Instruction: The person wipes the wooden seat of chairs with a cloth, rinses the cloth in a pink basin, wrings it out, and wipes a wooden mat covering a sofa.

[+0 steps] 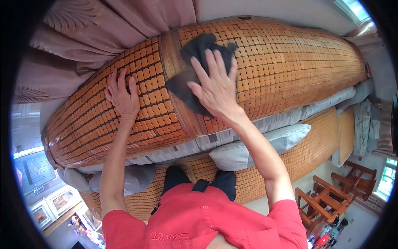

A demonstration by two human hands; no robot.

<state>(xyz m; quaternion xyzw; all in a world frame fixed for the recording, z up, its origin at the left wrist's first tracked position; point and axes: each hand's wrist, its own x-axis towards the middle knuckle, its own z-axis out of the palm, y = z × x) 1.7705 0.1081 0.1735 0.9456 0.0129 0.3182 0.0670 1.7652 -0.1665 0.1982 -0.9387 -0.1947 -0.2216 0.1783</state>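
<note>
My right hand (217,82) lies spread, palm down, on a dark grey cloth (199,46), pressing it against a sofa back covered with a bamboo tile mat (267,62). The cloth is crumpled at its upper end and spans a smooth brown fabric band (172,59) in the mat. To the left, my left hand (122,93) rests on the tiles with its fingers slightly bent and no object in it. The palms of both hands are hidden.
Pink curtains (133,25) hang behind the sofa back. Below it are a grey and white cushion (261,146), grey cushions at left and the mat-covered seat (311,133), where my knees are. Wooden chairs (326,199) stand at lower right; framed pictures (63,200) are at lower left.
</note>
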